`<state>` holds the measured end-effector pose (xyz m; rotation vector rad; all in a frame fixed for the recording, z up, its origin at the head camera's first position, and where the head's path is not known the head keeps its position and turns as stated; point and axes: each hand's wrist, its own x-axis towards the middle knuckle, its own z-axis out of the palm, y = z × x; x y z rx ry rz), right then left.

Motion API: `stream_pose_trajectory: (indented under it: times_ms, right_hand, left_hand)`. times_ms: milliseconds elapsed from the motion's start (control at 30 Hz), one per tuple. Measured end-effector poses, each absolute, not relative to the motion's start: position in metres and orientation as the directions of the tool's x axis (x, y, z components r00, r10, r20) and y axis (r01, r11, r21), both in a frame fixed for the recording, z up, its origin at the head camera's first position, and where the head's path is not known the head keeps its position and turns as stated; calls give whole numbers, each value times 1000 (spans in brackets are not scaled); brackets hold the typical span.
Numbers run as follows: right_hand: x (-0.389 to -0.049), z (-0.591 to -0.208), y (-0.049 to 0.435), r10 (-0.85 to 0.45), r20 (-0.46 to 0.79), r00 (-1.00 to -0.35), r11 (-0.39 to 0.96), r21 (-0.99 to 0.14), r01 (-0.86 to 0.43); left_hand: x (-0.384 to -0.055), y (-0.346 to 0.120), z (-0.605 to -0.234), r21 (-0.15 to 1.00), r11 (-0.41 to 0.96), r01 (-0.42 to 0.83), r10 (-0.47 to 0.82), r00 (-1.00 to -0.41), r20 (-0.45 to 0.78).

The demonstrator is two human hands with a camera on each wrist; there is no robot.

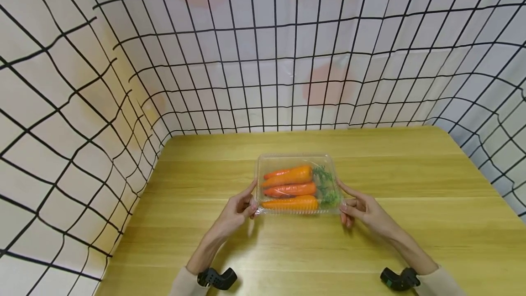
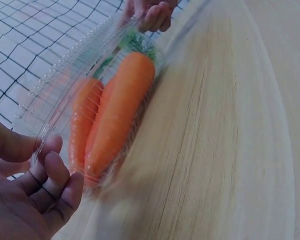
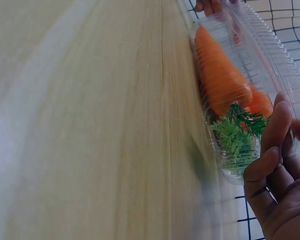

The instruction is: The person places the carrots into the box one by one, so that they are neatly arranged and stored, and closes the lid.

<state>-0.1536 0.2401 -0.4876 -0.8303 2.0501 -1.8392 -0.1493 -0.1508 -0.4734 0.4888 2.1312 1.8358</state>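
Note:
A clear plastic clamshell box [image 1: 297, 159] with its lid down sits between both hands in the head view. Inside lie several orange carrots [image 1: 292, 190], their green leafy tops [image 1: 327, 191] toward the right end. My left hand [image 1: 236, 211] pinches the box's near left corner between thumb and fingers. At the near right corner, my right hand [image 1: 363, 211] grips the rim the same way. The left wrist view shows the left thumb and fingertips [image 2: 57, 172] on the rim. In the right wrist view, the right fingers [image 3: 277, 127] curl at the rim beside the leaves.
The box is over a wooden table [image 1: 197, 241] with light grain. Black wire grid [image 1: 255, 58] backed by white sheeting with faint coloured spots walls in the back and both sides. A black wrist camera [image 1: 217, 278] is strapped on each forearm.

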Motion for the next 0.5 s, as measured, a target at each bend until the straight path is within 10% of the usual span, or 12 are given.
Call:
stream_pose_trajectory:
  times_ms: [500]
  right_hand:
    - [-159,-479,240,-609,84,-788,176,-955,-238]
  left_hand:
    - [-149,-156,-469,977,202,67,420,-907,-25]
